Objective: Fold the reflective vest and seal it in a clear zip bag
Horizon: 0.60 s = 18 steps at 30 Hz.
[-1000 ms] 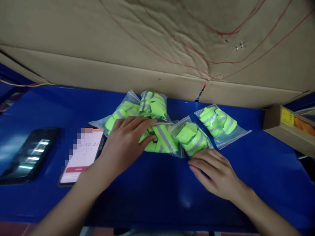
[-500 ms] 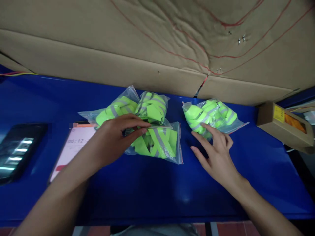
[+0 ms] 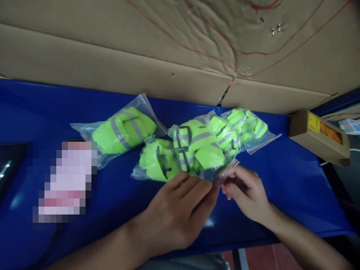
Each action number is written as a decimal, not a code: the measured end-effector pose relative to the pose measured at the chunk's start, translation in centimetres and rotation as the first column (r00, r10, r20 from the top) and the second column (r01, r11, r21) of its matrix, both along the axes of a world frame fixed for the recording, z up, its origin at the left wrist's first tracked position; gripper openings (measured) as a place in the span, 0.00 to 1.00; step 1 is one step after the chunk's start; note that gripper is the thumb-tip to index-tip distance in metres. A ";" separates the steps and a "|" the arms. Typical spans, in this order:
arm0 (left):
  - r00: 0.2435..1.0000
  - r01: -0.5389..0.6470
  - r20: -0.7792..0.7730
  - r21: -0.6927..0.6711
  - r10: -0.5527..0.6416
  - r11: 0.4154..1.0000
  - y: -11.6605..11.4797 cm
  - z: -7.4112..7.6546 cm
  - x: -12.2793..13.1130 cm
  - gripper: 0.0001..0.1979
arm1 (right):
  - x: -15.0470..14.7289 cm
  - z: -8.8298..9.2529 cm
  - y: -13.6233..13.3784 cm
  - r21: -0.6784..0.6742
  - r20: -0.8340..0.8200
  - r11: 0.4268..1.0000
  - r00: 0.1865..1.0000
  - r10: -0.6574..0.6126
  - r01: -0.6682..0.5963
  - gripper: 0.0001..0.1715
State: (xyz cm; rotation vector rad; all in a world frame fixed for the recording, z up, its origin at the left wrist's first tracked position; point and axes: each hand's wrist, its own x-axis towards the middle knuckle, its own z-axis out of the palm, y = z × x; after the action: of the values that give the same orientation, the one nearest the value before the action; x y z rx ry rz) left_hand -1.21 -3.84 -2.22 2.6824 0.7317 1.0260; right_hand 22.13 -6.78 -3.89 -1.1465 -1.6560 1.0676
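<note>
Both hands are at the zip edge of a clear zip-lock bag (image 3: 201,144), which has a folded neon-green band with grey reflective stripes inside. My left hand (image 3: 182,210) is closed on the bag's near edge, its fingertips partly hidden. At the red-lined corner of that edge, my right hand (image 3: 247,191) pinches the plastic between thumb and fingers. A similar bag (image 3: 157,161) lies just left of the held one, partly covered by it. Behind and to the right are more such bags (image 3: 249,123), overlapping each other.
Another bag of green reflective band (image 3: 123,131) lies at the left on the blue tabletop (image 3: 118,210). A blurred-out phone (image 3: 67,176) and a dark device (image 3: 11,165) are farther left. A cardboard box (image 3: 317,137) stands at right. Brown paper-covered panel (image 3: 112,63) borders the back.
My left hand has moved right, bringing a bag from the left group over beside the right bags. My right hand, spread before, has closed on that bag's zip edge.
</note>
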 end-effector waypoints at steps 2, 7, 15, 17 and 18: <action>0.998 0.031 -0.047 0.020 -0.030 0.999 -0.6 -0.8 0.8 0.12 | -0.2 -0.2 0.2 -0.161 -0.029 0.986 0.998 -0.054 0.049 0.10; 0.996 -0.081 0.013 -0.151 0.084 0.985 -0.3 -1.3 1.2 0.11 | -0.6 -0.5 0.5 -0.345 -0.152 0.938 0.984 -0.090 0.032 0.07; 0.986 -0.124 0.078 -0.230 0.145 0.965 -0.2 -1.3 1.2 0.06 | -0.4 0.0 0.2 -0.006 0.049 0.999 0.998 -0.051 0.051 0.05; 0.987 -0.118 0.082 -0.233 0.140 0.965 -0.2 -1.2 1.1 0.06 | -0.4 0.1 0.2 0.077 0.095 0.997 0.995 -0.026 0.019 0.06; 0.987 -0.119 0.080 -0.233 0.141 0.965 -0.2 -1.1 1.1 0.06 | -0.4 0.2 0.2 0.110 0.111 0.994 0.994 -0.011 -0.001 0.06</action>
State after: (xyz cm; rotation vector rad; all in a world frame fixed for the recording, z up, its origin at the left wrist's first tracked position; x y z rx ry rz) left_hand -0.14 -4.01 -3.33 2.4005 0.9540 1.0236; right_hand 21.76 -6.53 -3.68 -1.1551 -1.7753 0.9111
